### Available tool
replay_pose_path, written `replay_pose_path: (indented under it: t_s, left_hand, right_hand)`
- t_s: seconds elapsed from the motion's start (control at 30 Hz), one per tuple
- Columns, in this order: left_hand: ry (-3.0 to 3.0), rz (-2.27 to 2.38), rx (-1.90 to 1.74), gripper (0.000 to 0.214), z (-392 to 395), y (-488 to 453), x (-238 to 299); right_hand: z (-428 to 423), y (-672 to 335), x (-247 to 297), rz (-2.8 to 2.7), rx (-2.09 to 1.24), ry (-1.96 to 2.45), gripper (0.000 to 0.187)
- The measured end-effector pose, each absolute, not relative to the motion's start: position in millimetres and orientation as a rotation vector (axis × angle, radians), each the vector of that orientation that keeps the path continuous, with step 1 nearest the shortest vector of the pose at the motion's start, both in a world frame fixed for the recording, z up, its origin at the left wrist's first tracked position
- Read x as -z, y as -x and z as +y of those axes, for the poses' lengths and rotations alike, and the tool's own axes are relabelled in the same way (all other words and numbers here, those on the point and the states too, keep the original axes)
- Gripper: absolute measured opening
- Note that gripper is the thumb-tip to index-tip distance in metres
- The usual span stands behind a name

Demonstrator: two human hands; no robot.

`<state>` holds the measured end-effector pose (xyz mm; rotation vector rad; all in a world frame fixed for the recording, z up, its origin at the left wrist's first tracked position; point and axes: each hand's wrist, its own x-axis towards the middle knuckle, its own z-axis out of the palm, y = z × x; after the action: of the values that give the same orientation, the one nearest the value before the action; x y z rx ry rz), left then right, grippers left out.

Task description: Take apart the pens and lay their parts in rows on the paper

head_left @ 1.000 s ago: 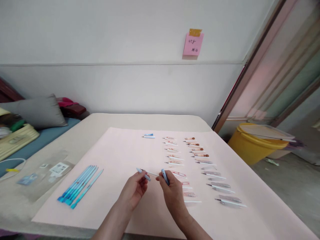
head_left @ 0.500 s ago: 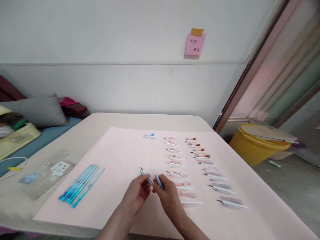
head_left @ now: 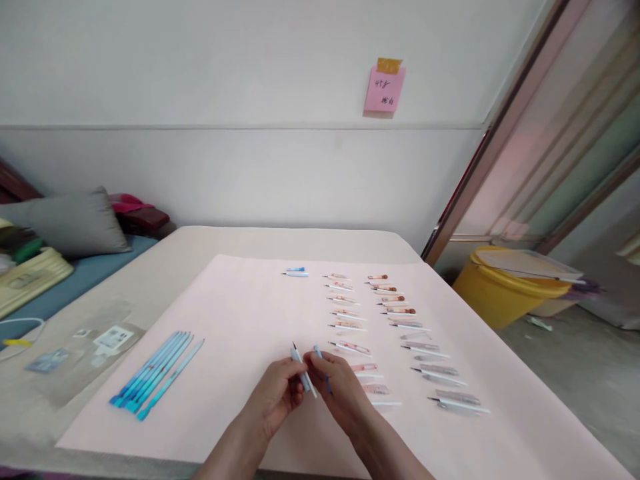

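Both of my hands are low in the middle of the pink sheet (head_left: 240, 313), close together. My left hand (head_left: 274, 397) pinches a thin light-blue pen part with a dark tip (head_left: 301, 370) that points up and away. My right hand (head_left: 340, 390) pinches a second short blue pen piece (head_left: 319, 353). The two pieces nearly touch between my fingertips. Just right of my hands lie two columns of small pen parts (head_left: 350, 327), pinkish and grey. A pair of blue pieces (head_left: 297, 272) rests at the far end of the sheet.
A bundle of long blue pens (head_left: 155, 373) lies at the sheet's left edge. Clear packaging (head_left: 100, 340) sits on the beige table beyond it. A yellow bucket (head_left: 505, 293) stands on the floor to the right. A grey cushion (head_left: 75, 223) lies at far left.
My hands drew together and came a little nearer to me. The pen part in my left hand swung from lying leftward to pointing up between my fingers.
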<state>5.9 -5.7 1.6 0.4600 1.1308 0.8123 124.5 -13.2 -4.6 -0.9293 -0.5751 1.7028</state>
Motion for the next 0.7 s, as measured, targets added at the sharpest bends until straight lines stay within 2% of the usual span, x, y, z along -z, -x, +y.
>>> replay_pose_path:
  t_s: [0.47,0.7]
  left_hand:
    - [-0.612,1.046,-0.743,0.016,-17,-16,2]
    - [-0.471,1.115,-0.949,0.015,-4,-7,5]
  right_hand:
    - [-23,-113,3,-0.667,-1.664,1.039,0.028]
    - [-22,-111,-3,-0.763,-1.564,1.061,0.03]
